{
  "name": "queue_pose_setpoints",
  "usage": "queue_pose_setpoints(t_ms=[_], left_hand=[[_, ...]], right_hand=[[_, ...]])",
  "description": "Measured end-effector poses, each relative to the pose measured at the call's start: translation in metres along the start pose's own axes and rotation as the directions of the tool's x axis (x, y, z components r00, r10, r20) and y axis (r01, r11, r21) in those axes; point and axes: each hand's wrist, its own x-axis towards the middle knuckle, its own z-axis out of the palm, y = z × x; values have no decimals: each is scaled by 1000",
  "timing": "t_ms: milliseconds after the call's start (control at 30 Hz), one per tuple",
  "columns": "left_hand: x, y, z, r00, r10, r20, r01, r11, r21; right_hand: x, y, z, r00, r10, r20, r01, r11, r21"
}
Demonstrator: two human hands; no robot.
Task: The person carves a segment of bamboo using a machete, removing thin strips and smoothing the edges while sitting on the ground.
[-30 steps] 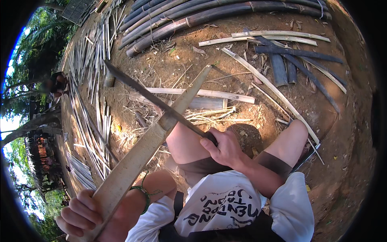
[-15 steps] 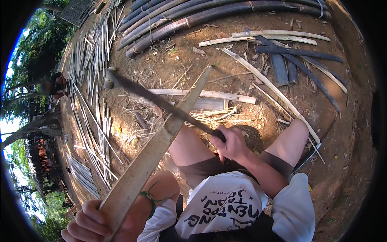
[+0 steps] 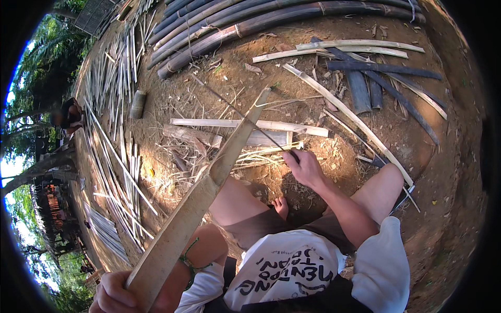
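My left hand (image 3: 116,293), at the lower left, is closed around the wide end of a split bamboo strip (image 3: 180,224). The strip slants up and away to a narrow tip, with a step cut into its face about midway. My right hand (image 3: 307,169) grips the dark handle of a machete (image 3: 222,98). Its blade appears thin, almost edge-on, and points to the far left. In the picture it crosses the strip's narrow part; whether they touch I cannot tell. Below lies a pile of thin bamboo slivers (image 3: 261,158), between my knees.
Long dark bamboo poles (image 3: 282,21) lie across the far side. Many pale split strips (image 3: 117,68) cover the ground at left, near a short bamboo section (image 3: 138,104). Dark bamboo pieces (image 3: 386,68) lie far right. A person (image 3: 70,113) is at the far left.
My right hand has moved forward and slightly right. The machete has turned from showing its broad side to nearly edge-on. My left hand and the strip have barely shifted.
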Motion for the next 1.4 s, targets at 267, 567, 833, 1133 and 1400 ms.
queue_pose_setpoints(t_ms=[267, 567, 833, 1133, 1400], left_hand=[[7, -8, -7, 1000, 15, 19, -14, 999, -35], [-3, -8, -29, 988, 9, -153, -2, 999, 49], [5, -10, -27, 982, 63, -180, -55, 997, 50], [2, -12, -28, 986, 37, -162, -29, 998, 51], [7, -5, -31, 989, 12, -146, -7, 999, 36]], right_hand=[[-46, -56, 0, 926, -376, 26, 371, 922, 110], [2, 13, 20, 996, 9, -94, -15, 998, -65], [29, 51, 29, 995, 19, -98, -40, 974, -222], [29, -10, 11, 978, -193, 81, 198, 978, -67], [103, 131, 21, 925, 298, -234, -369, 853, -370]])
